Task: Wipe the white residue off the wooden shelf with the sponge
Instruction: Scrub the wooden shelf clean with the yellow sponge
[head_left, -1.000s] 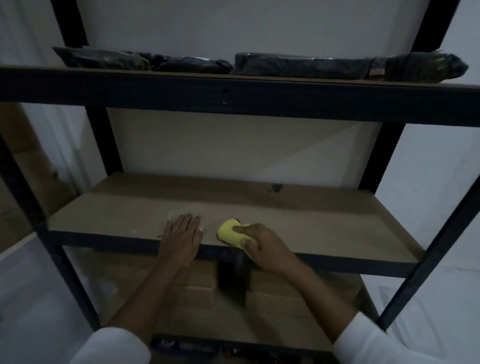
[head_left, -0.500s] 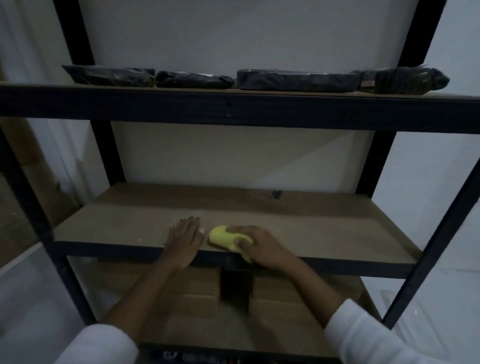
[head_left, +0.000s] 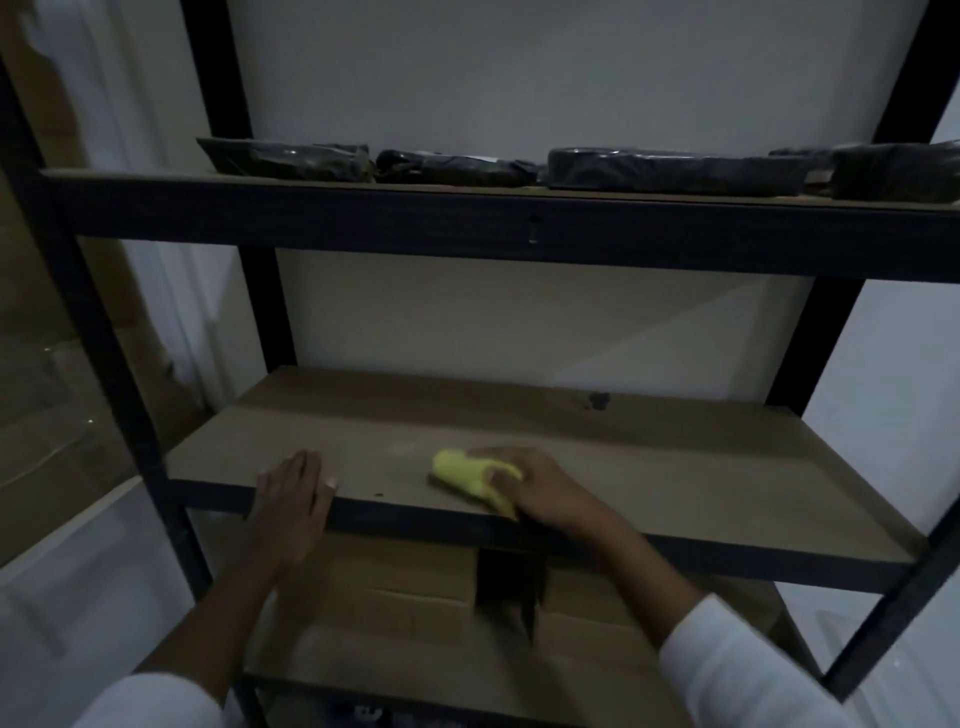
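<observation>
Sponge wiping in progress on wooden shelf (head_left: 649, 467).
Left hand (head_left: 293, 493) is lying flat, holding nothing, at the shelf's front edge; right hand (head_left: 535, 486) is gripping the sponge (head_left: 460, 470) mid-shelf. Risk: dim light hiding remaining residue.

Yellow sponge (head_left: 462, 472) lying flat near front edge of brown wooden shelf (head_left: 649, 467), gripped by right hand (head_left: 540, 486)

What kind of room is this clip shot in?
Probably a storage room or garage corner, though the dim light leaves it unsure. A black metal rack with bare wooden shelves stands against a plain wall, dark wrapped bundles lie on the upper shelf, and cardboard boxes sit below.
</observation>
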